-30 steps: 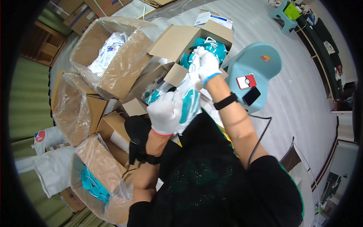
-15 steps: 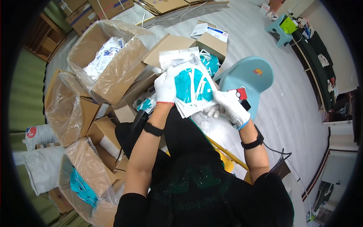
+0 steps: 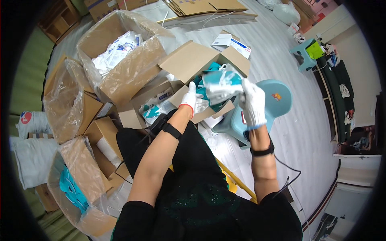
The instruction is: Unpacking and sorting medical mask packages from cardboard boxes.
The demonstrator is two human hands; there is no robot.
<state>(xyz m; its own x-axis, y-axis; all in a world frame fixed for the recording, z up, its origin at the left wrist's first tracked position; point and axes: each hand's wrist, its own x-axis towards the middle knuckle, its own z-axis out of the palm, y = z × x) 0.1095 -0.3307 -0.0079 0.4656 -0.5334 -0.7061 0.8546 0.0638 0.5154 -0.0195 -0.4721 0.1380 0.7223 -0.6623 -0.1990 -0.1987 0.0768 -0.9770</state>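
Clamped in the right hand [image 3: 253,105], the packet [image 3: 226,83] juts left over the box [image 3: 189,56]; left hand [image 3: 194,102], fingers apart, hangs near the box's near-left corner.

Not much elbow room on our left: the open carton [image 3: 238,60] has a big flap [image 3: 188,58] splayed out beyond our left hand [image 3: 194,101], and the plastic-lined box [image 3: 134,70] walls off the space past that. A blurry teal-and-white packet [image 3: 226,82] in our right hand [image 3: 253,102] partly plugs the gap between them. The light-blue plastic chair [image 3: 278,106] crowds our right side, but past it we've got a wide stretch of pale floor [image 3: 311,136] to swing through.
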